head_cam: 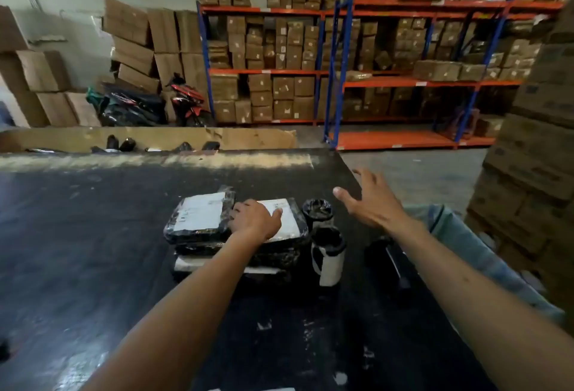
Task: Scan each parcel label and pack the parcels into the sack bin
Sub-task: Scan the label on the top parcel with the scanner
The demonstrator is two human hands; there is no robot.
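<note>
Flat black plastic-wrapped parcel with white label [287, 220]: top of a short stack on the scuffed black worktable [93, 235], just beside a second labelled black parcel [198, 215]. Left hand [256, 218]: palm down on it, fingers spread over the label. Right hand [369, 199]: above the table, fingers splayed, holding nothing. Two black-and-white cylindrical parcels [324, 241]: upright, just right of the stack. Pale blue sack [484, 251]: off the table's right edge.

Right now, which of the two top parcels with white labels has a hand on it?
The right-hand flat parcel, beside the two cylindrical parcels: the left hand rests on its label. The other flat parcel, further left, lies untouched. The right hand hovers open.
</note>
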